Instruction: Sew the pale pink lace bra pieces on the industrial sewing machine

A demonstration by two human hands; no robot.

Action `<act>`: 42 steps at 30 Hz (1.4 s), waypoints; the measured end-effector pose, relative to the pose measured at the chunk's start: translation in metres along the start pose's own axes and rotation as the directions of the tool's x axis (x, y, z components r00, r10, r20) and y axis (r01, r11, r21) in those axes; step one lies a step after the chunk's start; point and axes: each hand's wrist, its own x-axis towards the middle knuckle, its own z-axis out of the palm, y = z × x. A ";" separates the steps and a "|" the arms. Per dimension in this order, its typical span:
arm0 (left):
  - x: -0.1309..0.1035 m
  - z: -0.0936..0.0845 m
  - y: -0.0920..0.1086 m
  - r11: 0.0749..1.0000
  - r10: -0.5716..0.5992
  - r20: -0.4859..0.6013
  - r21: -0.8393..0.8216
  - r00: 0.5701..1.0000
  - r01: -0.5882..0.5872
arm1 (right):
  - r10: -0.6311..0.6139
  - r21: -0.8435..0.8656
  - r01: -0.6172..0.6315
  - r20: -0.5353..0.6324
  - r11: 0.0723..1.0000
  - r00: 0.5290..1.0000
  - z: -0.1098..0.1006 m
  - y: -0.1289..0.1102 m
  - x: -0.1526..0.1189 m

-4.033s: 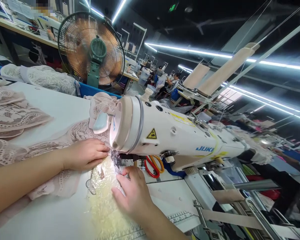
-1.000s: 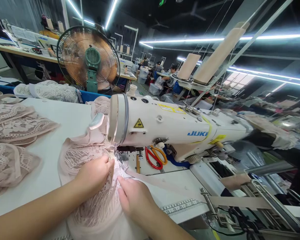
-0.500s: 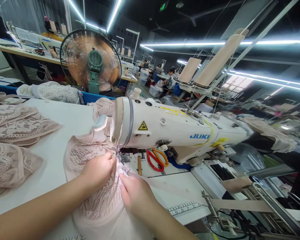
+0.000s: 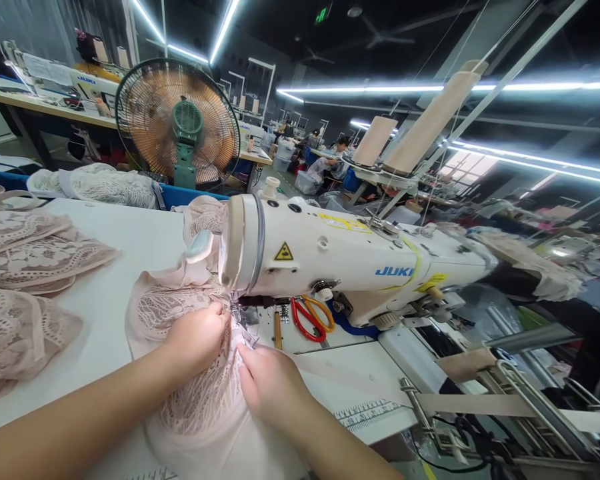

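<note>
A pale pink lace garment (image 4: 195, 407) lies under the needle end of a white sewing machine (image 4: 310, 247). My left hand (image 4: 200, 339) is closed on the lace just left of the presser foot (image 4: 235, 308), its fingertips pinched together. Nearer to me, my right hand (image 4: 270, 380) pinches the garment's edge beside a small metal binding guide (image 4: 249, 337). A light elastic band (image 4: 340, 377) runs from the right toward that guide. The fabric between my hands is gathered, and the needle itself is too small to make out.
Red-and-yellow-handled scissors (image 4: 313, 319) lie under the machine arm. More lace pieces (image 4: 35, 257) are piled on the left. A fan (image 4: 180, 127) stands behind the table, thread cones (image 4: 430, 120) rise at the back right, and a metal tape feeder (image 4: 525, 400) sits at right.
The view has shifted very slightly, so the machine and cones appear a little farther left. Both hands keep their hold on the garment at nearly the same place.
</note>
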 end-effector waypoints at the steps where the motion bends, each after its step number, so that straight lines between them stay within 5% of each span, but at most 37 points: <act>1: 0.001 0.000 -0.001 1.000 -0.001 -0.002 -0.007 1.000 0.001 | 0.004 0.000 -0.004 0.009 1.000 1.000 -0.001 0.000 0.000; 11: 0.011 0.000 -0.007 0.995 -0.052 -0.046 -0.084 0.998 0.048 | 0.047 -0.016 -0.046 0.091 0.999 0.995 -0.010 -0.003 0.005; 17: -0.009 0.002 -0.013 0.994 0.079 -0.112 -0.061 0.990 -0.087 | 0.045 -0.006 -0.045 0.090 0.999 0.995 -0.010 -0.002 0.004; 22: -0.038 0.030 -0.024 0.949 0.297 -0.296 -0.018 0.908 -0.316 | 0.046 -0.014 -0.045 0.101 0.999 0.994 -0.013 -0.003 0.003; 26: -0.049 0.036 -0.026 0.974 0.210 -0.147 -0.048 0.967 -0.219 | 0.078 -0.047 -0.073 0.123 0.996 0.989 -0.019 -0.008 0.007; 34: -0.056 0.022 -0.024 0.998 0.029 0.069 0.055 0.997 -0.032 | 0.120 -0.107 -0.111 0.084 0.988 0.989 -0.021 -0.008 0.004; 42: -0.055 0.027 -0.045 0.997 -0.068 0.060 0.029 0.996 0.067 | -0.044 -0.103 0.059 0.142 0.993 0.989 -0.024 0.005 -0.013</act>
